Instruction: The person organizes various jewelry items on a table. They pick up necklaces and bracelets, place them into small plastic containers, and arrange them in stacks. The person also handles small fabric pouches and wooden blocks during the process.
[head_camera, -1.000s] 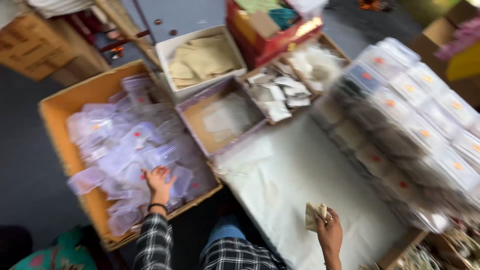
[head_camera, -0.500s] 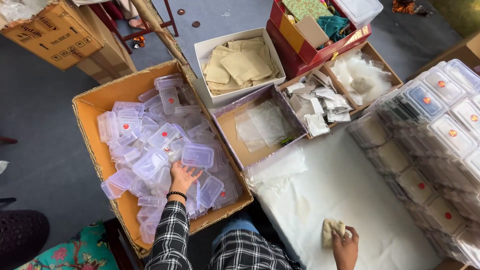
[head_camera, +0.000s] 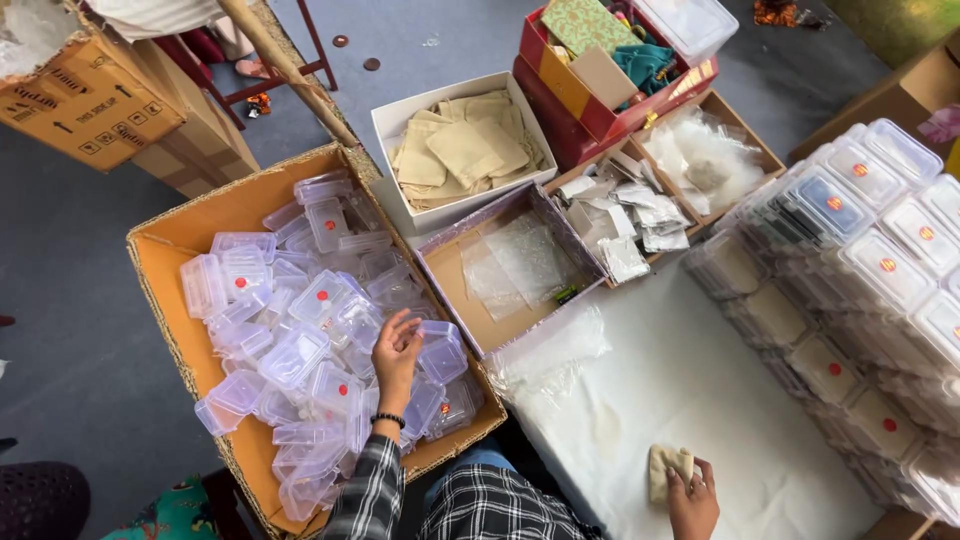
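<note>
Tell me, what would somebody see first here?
Probably the big cardboard box on the left, heaped with clear plastic tubs; the left hand reaches onto one tub. On the right, filled tubs are stacked beside a white sheet, where the right hand holds a small tan pouch.

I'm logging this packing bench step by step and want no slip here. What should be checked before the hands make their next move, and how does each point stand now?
1. Left hand over the clear plastic containers in the big cardboard box: ok, fingers touch one.
2. A container firmly gripped: cannot tell, the fingers look spread.
3. Right hand holds a small beige pouch: ok.
4. White cloth bare beside the pouch: ok.
5. Spare beige pouches in the white box: ok, several.
6. Stacked filled containers at right stand steady: cannot tell.
</note>
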